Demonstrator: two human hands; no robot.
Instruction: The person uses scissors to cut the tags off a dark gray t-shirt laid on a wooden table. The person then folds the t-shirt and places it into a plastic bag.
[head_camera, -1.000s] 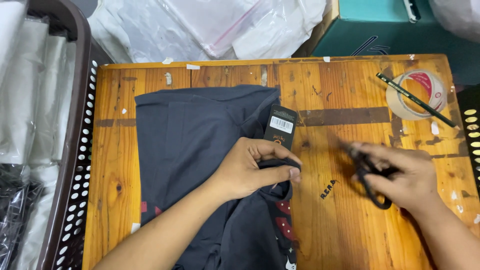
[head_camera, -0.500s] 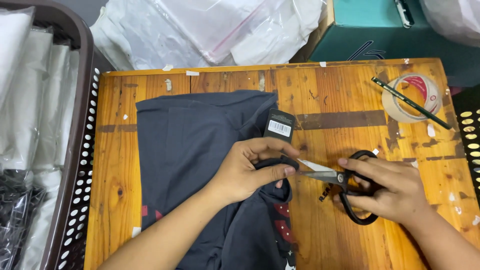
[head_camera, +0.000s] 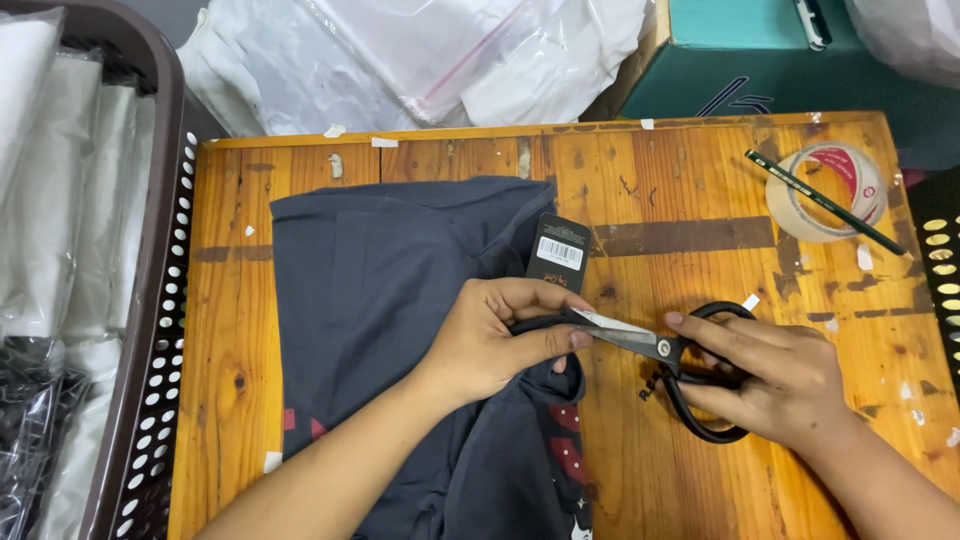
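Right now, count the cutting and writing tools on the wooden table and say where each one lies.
2. The black scissors are in the right hand, blades pointing at the dark garment pinched by the left hand. A dark pencil lies across the tape roll at the table's far right. Others could be hidden.

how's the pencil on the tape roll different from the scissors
The pencil is thin, straight and dark green; the scissors are black-handled with shiny metal blades and big loops. The pencil lies untouched across the tape roll at the table's far right; the scissors are gripped in the right hand, blades pointing at the fabric pinched by the left hand. Both are long tools above the same wooden table.
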